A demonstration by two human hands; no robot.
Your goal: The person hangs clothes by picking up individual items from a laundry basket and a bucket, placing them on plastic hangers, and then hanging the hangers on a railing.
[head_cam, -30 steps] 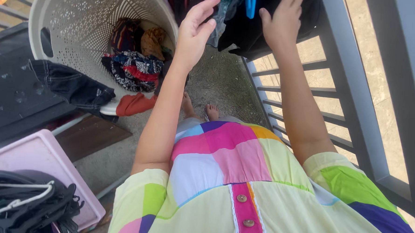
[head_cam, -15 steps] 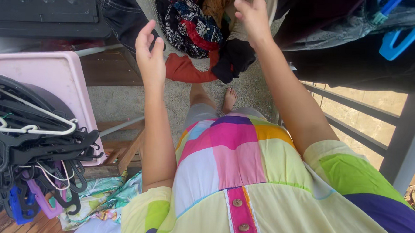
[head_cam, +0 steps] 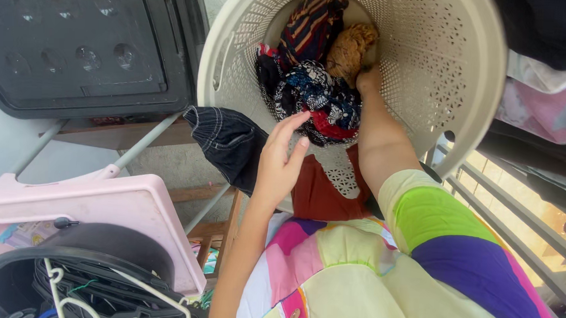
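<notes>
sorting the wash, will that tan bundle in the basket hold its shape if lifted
Probably not: the tan bundle looks crumpled and soft, so it should droop. It seems light. The right hand rests against it; tangled clothes might drag along.

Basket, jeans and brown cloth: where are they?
Basket (head_cam: 456, 65), head view, on its holed inner wall.
Jeans (head_cam: 226, 140), head view, middle of the dark fold over the rim.
Brown cloth (head_cam: 350, 50), head view, on its bunched middle.

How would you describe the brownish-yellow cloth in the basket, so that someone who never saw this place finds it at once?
Find the large cream laundry basket with perforated walls, tipped toward the camera. Deep inside it, near the bottom, lies a crumpled mustard-brown garment, right beside the right hand. It is the only plain golden-brown piece; its neighbours are a striped garment and a dark blue patterned cloth.
</notes>
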